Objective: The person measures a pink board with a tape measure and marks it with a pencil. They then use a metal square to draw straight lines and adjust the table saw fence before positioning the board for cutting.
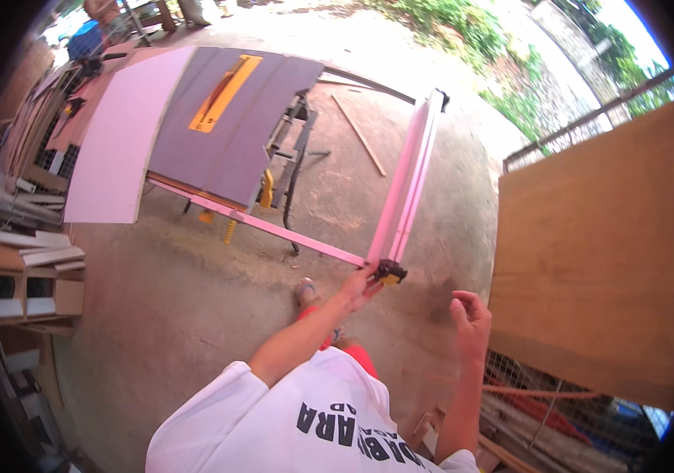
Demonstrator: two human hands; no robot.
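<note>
A table saw's dark grey top stands ahead to the left, with a blade showing in its yellow-orange insert. Its long rip fence sits well out to the right of the top, at the end of the extended rails. The front rail runs from the saw to the fence's near end. There my left hand grips the fence beside its black and yellow latch; some fingers are partly hidden. Off to the right, my right hand hangs in the air, holding nothing, with fingers loosely bent and apart.
A pale board adjoins the saw's left side. The saw's black leg stands under the top. A thin wood strip lies on the concrete floor. A large brown panel stands close on my right. Wooden boxes are at left.
</note>
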